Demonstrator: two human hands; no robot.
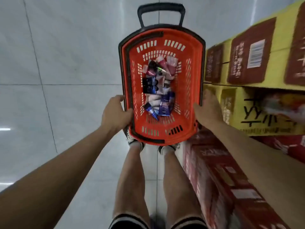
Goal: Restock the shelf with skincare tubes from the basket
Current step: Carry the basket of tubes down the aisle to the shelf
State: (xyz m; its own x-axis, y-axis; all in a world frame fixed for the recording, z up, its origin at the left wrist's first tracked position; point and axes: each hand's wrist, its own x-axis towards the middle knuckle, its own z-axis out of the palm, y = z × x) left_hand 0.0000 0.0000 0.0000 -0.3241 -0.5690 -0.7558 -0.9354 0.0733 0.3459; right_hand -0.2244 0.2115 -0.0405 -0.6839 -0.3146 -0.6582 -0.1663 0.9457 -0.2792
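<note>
Underfoot, pale tiled floor (57, 63); rightward, blurred, seemingly cardboard cartons (257, 52).

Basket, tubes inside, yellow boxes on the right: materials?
Basket: moulded plastic by the look, matte orange, slotted walls, black rim. Tubes: probably soft plastic, glossy printed, some with flat crimped ends. Yellow boxes: likely printed cardboard, flat faces, barcode label.
</note>
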